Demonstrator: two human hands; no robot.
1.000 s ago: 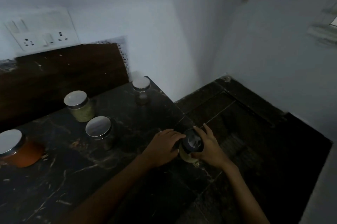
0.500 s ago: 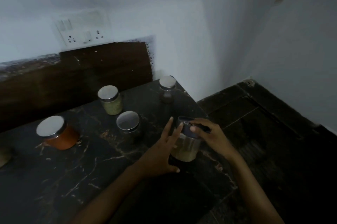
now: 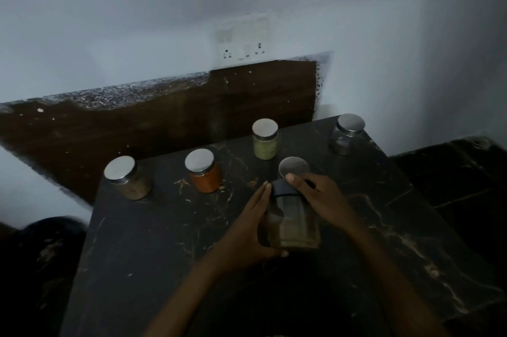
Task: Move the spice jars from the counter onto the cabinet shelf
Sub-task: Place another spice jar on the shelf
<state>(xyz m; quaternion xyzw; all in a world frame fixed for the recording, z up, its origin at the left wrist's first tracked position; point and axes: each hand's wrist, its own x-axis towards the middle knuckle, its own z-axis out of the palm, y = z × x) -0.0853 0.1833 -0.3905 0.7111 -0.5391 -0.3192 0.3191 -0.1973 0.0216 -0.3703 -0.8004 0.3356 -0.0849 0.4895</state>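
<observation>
Over the near middle of the dark marble counter, a black-lidded jar of clear glass, with olive-brown spice low inside, is held between both hands. Its long axis runs away from the person, black lid end toward the wall, base toward the camera. The left hand cups the jar's left side, fingers laid along the glass and thumb tucked under the base. The right hand grasps the lid and right shoulder, thumb on top.

Just behind the lid stands a steel-lidded jar. Further out stand a green spice jar, an orange-red spice jar, a brown spice jar at the left corner and a dark jar at the far right corner. A wooden backsplash and a socket plate are on the wall.
</observation>
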